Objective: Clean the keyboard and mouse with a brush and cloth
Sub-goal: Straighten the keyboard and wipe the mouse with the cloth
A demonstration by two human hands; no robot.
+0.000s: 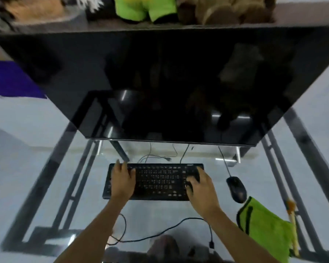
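Note:
A black keyboard lies flat on a glass desk, below a large dark monitor. My left hand rests on its left end, fingers spread over the far edge. My right hand lies on its right end with the fingers curled over the keys. Whether either hand grips the keyboard is unclear. A black wired mouse sits to the right of the keyboard. A green cloth lies near the mouse, at the front right. A brush with a pale handle and orange top lies along the cloth's right side.
The big dark monitor fills the middle of the view. Plush toys sit behind it. Thin cables run behind the keyboard, and another cable loops under my forearms. Black frame bars show through the glass.

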